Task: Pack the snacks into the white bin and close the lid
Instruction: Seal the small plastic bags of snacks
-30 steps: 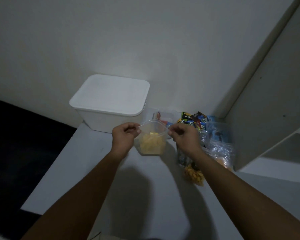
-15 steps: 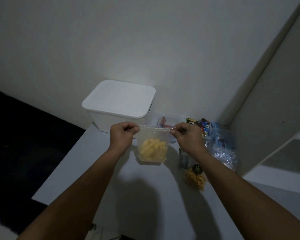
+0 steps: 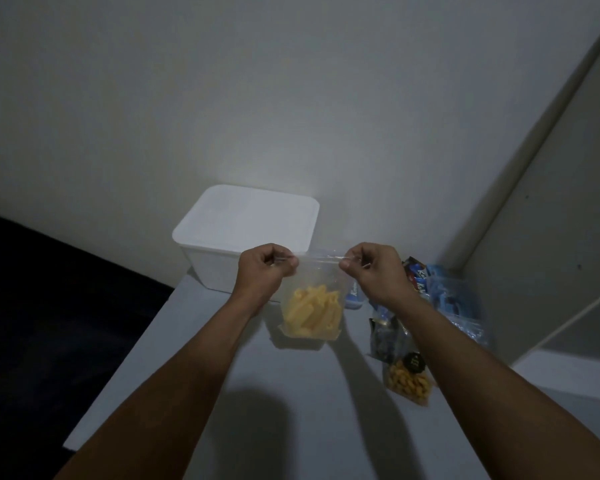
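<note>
A clear zip bag of yellow stick snacks [image 3: 311, 315] hangs above the white table [image 3: 291, 393], held by its top edge. My left hand [image 3: 265, 271] pinches the bag's left top corner and my right hand [image 3: 374, 273] pinches the right top corner, the seal stretched flat between them. Behind them stands the white bin [image 3: 222, 268] with its lid [image 3: 248, 220] on, against the wall. More snacks lie at the right: a small bag of orange pieces [image 3: 409, 381], a dark packet [image 3: 383, 336] and blue wrappers [image 3: 440, 292].
The table's left edge drops to a dark floor [image 3: 49, 323]. A pale cabinet panel [image 3: 551, 209] and a shelf [image 3: 575, 327] stand close at the right, behind the snack pile. A plain wall rises right behind the bin.
The bag's mouth was open between my hands a second ago; now its top is pulled flat and straight. The camera view has shifted so bin and hands sit further right in the frame.
</note>
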